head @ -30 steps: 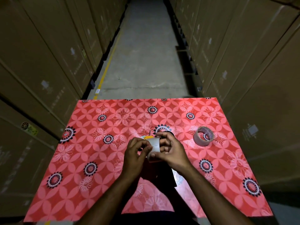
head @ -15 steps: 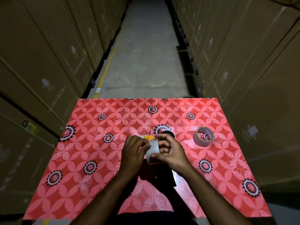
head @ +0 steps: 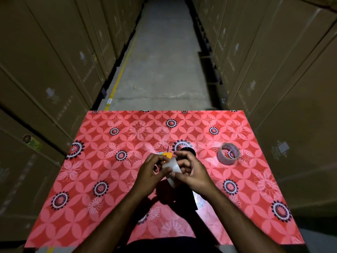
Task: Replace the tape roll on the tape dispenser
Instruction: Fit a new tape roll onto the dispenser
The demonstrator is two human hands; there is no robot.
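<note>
1. Counter (head: 109, 207): covered by a red floral-patterned cloth, set in a dim aisle between stacked cardboard boxes (head: 54, 70); concrete floor (head: 164, 61) beyond the far edge.
2. Tape roll (head: 172, 168): pale, translucent, held above the counter near its middle, between both hands. It sits tilted, its curved face toward the camera.
3. Left hand (head: 149, 172): grip closed on the tape roll, thumb and fingertips pinching its left side. Fingers curled; whether a loose tape end is being picked cannot be told.
4. Right hand (head: 189, 170): grip closed on the tape roll from the right, fingers wrapped over the top edge, thumb at the lower rim.
5. Tape dispenser (head: 186, 196): dark body, mostly hidden under and behind the hands; a black rounded part shows just past the right fingers, and a dark handle section runs back toward the person below the roll. An orange piece (head: 168, 154) shows just beyond the left fingers; cannot tell whether it belongs to the dispenser.
6. Second tape roll (head: 228, 153): lies on the counter to the right, well apart from the hands, leaning slightly, hollow core visible, untouched.
7. Both forearms bare, entering from the near edge.
</note>
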